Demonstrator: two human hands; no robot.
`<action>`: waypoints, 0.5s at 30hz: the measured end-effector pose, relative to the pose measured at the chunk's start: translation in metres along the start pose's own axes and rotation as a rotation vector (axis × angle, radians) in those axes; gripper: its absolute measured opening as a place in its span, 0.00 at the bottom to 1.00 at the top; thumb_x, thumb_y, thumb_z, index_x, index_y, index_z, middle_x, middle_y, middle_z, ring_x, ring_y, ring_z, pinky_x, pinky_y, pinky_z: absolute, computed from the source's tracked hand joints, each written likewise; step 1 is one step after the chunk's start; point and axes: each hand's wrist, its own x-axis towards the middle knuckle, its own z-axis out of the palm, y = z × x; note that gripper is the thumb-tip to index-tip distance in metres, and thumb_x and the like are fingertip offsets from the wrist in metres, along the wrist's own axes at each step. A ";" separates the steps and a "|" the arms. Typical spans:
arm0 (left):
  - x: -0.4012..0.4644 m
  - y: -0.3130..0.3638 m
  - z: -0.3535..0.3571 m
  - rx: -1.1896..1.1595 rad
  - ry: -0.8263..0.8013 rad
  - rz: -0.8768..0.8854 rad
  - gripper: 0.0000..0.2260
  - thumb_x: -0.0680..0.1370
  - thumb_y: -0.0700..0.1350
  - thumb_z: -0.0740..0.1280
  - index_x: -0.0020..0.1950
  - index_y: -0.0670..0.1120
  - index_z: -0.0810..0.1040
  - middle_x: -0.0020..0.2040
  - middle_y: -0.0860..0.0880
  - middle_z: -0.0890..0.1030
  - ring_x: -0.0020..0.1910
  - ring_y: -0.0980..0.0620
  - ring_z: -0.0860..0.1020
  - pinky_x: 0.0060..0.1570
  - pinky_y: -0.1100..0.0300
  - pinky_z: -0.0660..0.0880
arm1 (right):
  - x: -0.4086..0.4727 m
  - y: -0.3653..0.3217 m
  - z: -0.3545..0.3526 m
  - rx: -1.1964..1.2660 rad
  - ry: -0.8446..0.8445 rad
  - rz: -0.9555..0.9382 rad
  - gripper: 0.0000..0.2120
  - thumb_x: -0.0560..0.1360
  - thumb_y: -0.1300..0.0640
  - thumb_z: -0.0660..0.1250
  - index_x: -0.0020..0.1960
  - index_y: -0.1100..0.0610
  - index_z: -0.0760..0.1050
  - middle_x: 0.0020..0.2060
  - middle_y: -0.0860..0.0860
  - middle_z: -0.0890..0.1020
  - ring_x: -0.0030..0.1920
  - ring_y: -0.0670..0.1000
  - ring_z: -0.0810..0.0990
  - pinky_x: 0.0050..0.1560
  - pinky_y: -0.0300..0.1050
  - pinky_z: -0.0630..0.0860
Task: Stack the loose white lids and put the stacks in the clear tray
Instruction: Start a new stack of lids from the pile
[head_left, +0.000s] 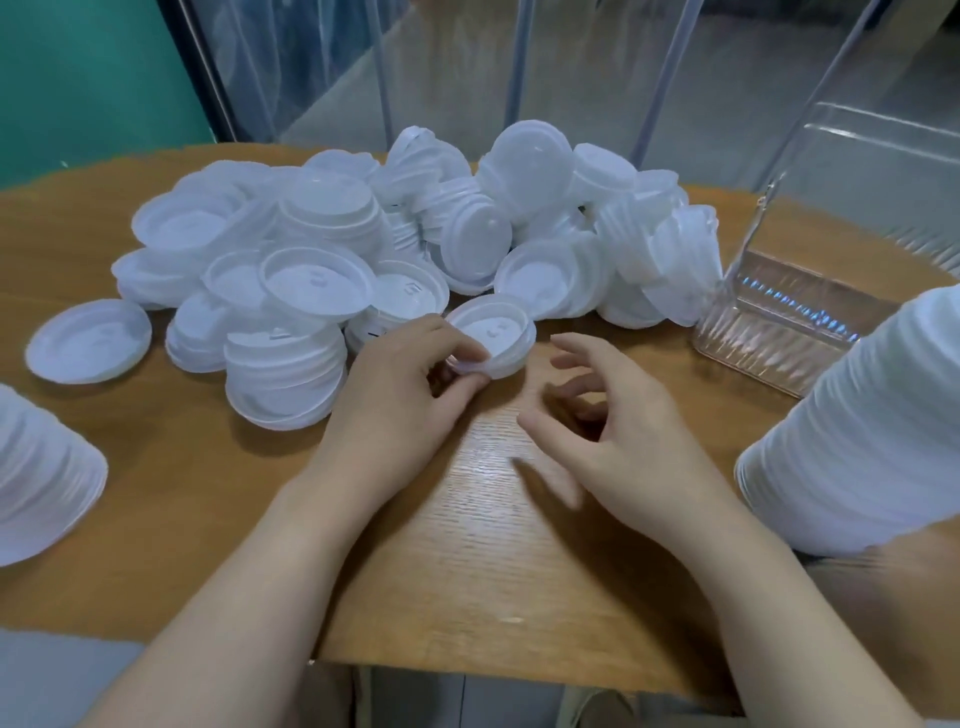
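A big heap of loose white lids (395, 228) covers the far half of the wooden table (509, 561). My left hand (400, 395) pinches the near rim of a small stack of white lids (496, 335) at the heap's front edge. My right hand (613, 431) hovers just right of that stack, fingers spread and curled, holding nothing. The clear tray (779, 322) stands at the right, ribbed and see-through. A long stack of lids (872, 421) lies at the right edge, in front of the tray.
A single lid (88, 340) lies flat at the far left. Another long stack of lids (41, 467) sits at the left edge. Clear plastic curtain strips (467, 67) hang behind the table. Bare wood shows between my forearms.
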 end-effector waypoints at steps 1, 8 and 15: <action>-0.003 0.003 -0.001 -0.036 0.000 -0.035 0.06 0.74 0.43 0.78 0.46 0.50 0.83 0.42 0.59 0.80 0.40 0.57 0.77 0.42 0.68 0.70 | -0.001 0.000 0.002 0.002 0.002 -0.007 0.34 0.73 0.45 0.75 0.76 0.46 0.68 0.62 0.40 0.76 0.58 0.38 0.77 0.58 0.35 0.75; -0.025 0.017 -0.010 -0.233 -0.079 -0.193 0.06 0.74 0.44 0.78 0.44 0.49 0.83 0.38 0.54 0.80 0.32 0.56 0.76 0.38 0.56 0.76 | -0.006 -0.001 0.008 -0.007 -0.022 -0.065 0.29 0.74 0.48 0.76 0.72 0.44 0.71 0.61 0.36 0.76 0.60 0.32 0.74 0.56 0.28 0.71; -0.044 0.029 -0.027 -0.386 0.047 -0.247 0.11 0.79 0.45 0.74 0.60 0.54 0.79 0.38 0.50 0.83 0.37 0.54 0.81 0.39 0.63 0.76 | -0.007 -0.002 0.007 -0.048 -0.039 -0.109 0.30 0.74 0.46 0.75 0.73 0.43 0.70 0.63 0.37 0.76 0.63 0.35 0.74 0.61 0.34 0.72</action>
